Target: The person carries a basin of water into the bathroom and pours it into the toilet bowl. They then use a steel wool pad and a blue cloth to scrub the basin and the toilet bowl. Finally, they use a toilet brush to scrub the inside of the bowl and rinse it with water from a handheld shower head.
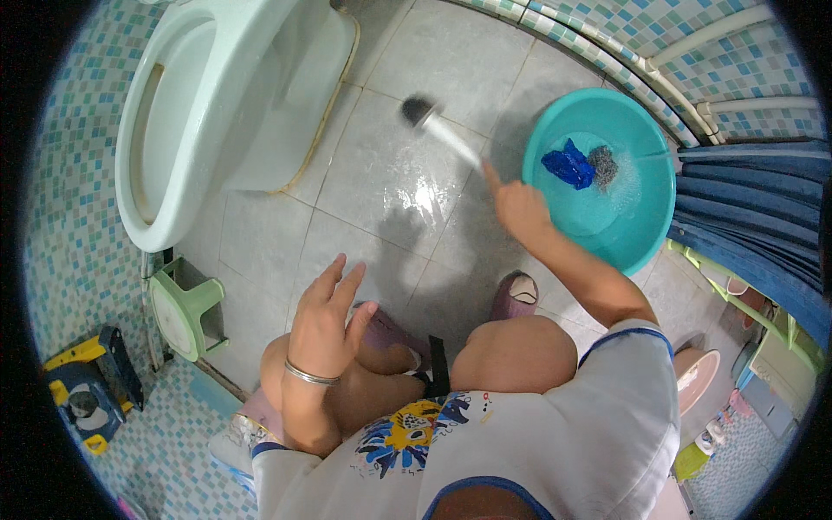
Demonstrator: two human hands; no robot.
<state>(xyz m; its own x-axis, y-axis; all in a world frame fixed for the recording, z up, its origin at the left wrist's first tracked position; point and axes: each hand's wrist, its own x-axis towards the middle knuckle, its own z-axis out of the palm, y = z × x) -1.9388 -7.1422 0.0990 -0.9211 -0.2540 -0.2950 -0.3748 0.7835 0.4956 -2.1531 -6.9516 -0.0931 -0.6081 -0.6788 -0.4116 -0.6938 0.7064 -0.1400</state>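
Note:
My right hand grips the end of a brush with a white handle and a dark round head. The brush is tilted over the wet grey floor tiles, its head pointing far left and smeared by motion. Just right of that hand sits a teal basin with sudsy water in it. A crumpled blue cloth and a grey scouring ball lie together in the basin. My left hand, a silver bangle on its wrist, hovers above my left knee with fingers spread and holds nothing.
A white ceramic toilet stands at the far left, with a green stool nearer me. Pipes run along the wall behind the basin. A blue pleated curtain hangs at the right, above a green rack.

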